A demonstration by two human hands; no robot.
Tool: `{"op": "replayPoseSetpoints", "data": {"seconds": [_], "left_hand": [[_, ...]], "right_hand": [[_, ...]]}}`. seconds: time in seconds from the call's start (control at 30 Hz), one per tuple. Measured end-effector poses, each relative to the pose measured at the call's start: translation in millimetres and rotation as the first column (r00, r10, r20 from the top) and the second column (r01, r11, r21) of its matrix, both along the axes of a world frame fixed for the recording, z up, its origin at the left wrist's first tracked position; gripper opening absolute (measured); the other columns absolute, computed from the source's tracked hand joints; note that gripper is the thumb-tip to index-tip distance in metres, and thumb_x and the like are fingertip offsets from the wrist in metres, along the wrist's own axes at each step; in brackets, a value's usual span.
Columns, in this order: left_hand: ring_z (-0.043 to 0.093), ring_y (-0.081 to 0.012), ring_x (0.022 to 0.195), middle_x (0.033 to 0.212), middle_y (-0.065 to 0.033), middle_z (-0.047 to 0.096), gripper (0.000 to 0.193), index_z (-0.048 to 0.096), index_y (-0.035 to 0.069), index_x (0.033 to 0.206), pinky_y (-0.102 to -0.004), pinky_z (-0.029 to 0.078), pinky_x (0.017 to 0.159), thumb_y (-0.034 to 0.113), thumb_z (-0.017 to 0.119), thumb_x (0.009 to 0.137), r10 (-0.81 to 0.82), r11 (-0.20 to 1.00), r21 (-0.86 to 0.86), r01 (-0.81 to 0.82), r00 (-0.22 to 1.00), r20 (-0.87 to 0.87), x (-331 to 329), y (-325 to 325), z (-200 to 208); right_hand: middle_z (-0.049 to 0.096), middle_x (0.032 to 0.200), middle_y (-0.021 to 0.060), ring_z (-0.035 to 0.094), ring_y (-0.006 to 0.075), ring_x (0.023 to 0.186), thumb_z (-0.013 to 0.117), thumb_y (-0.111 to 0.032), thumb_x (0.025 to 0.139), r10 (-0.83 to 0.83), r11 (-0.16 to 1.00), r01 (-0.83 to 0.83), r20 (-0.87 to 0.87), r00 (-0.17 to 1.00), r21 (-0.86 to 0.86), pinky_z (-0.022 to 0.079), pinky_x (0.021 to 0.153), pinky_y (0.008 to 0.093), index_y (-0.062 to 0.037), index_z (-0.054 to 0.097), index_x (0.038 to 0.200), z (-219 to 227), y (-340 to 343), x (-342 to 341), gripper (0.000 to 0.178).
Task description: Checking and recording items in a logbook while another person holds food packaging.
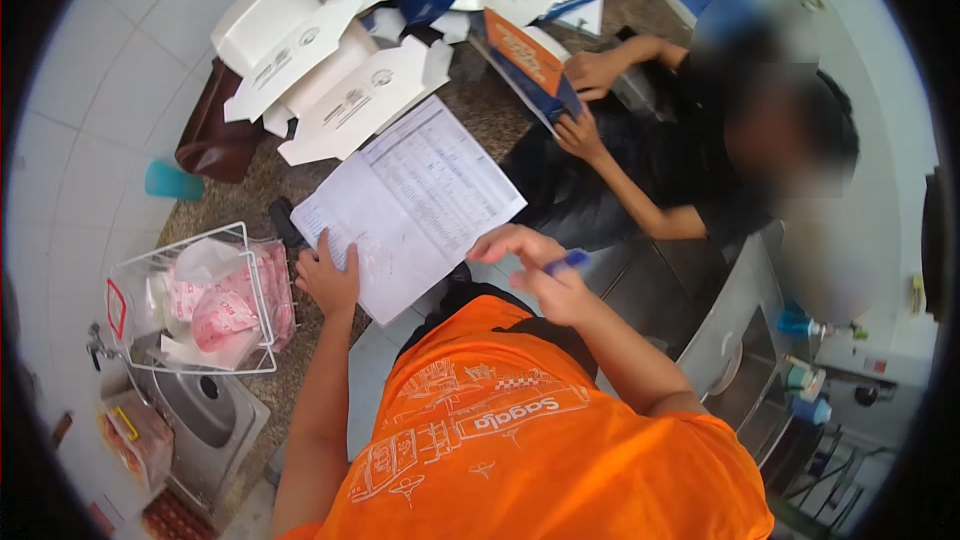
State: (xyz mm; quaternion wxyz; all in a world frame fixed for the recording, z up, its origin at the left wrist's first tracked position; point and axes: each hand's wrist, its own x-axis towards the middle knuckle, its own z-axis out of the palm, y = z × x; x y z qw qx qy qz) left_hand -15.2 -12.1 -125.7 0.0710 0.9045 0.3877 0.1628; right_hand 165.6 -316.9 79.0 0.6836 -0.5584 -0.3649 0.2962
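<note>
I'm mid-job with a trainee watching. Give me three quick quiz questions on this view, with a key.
1. Which of the wearer's hands holds the blue pen?
2. True or false: the wearer's left hand touches the printed paper.
3. What lies in the white wire basket? A) oranges, B) pink-and-white wrapping, C) hammers.

Key: 1. The right hand. 2. True. 3. B.

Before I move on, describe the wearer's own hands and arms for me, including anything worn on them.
The left hand and right hand are both ungloved. The left forearm and right forearm are uncovered, with no watch or bracelet visible. The orange shirt, printed with white line drawings, leaves both forearms bare.
</note>
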Motion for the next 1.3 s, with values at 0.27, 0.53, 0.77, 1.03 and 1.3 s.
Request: {"op": "replayPoseSetpoints", "data": {"seconds": [0.27,0.53,0.77,1.03,1.3], "left_hand": [[0.054,-0.0366,0.113,0.118,-0.0145,0.057,0.064,0.065,0.024,0.146,-0.0555,0.039,0.094,0.055,0.075,0.091,-0.020,1.000,0.010,0.020,0.998,0.064,11,6,-6],[0.054,-0.0355,0.121,0.126,-0.0123,0.058,0.068,0.064,0.024,0.148,-0.0553,0.040,0.101,0.047,0.083,0.087,-0.032,0.995,-0.084,0.046,0.986,0.164,-11,16,-10],[0.054,-0.0338,0.122,0.131,-0.0116,0.058,0.057,0.070,0.023,0.141,-0.0531,0.037,0.105,0.034,0.085,0.087,-0.098,0.974,-0.176,0.141,0.968,0.233,-18,-6,-10],[0.058,-0.0381,0.121,0.137,-0.0196,0.060,0.017,0.070,0.003,0.107,-0.0526,0.044,0.099,0.017,0.073,0.098,0.084,0.995,-0.095,-0.040,0.850,0.520,-23,-23,-15],[0.051,-0.0390,0.133,0.146,-0.0193,0.055,0.046,0.066,0.008,0.133,-0.0564,0.033,0.109,0.034,0.074,0.096,0.088,0.995,-0.064,-0.073,0.956,0.280,4,-27,7]], "right_hand": [[0.063,0.138,0.0328,0.054,0.0560,0.135,0.055,-0.027,0.109,0.392,0.749,-0.363,0.070,0.917,0.555,0.042,0.113,0.0671,-0.0027,0.073,0.125,192,3,-123,0.034],[0.073,0.115,0.0346,0.071,0.0448,0.105,0.058,-0.032,0.106,0.264,0.599,-0.405,0.307,0.914,0.691,0.055,0.092,0.0637,-0.0025,0.066,0.095,192,17,-164,0.032],[0.062,0.097,0.0108,0.064,0.0237,0.093,0.055,-0.057,0.103,0.138,0.987,-0.144,0.086,0.987,0.066,0.051,0.084,0.0372,-0.0041,0.069,0.103,122,-24,-75,0.055],[0.059,0.068,0.0018,0.052,0.0090,0.055,0.053,-0.036,0.113,-0.060,0.920,-0.009,-0.163,0.985,-0.393,0.038,0.052,0.0248,-0.0036,0.065,0.097,-56,29,10,0.038],[0.077,0.094,0.0082,0.072,0.0164,0.084,0.072,-0.006,0.095,0.171,0.970,-0.113,0.277,0.945,-0.213,0.057,0.079,0.0299,-0.0024,0.073,0.112,-150,167,42,0.017]]}}
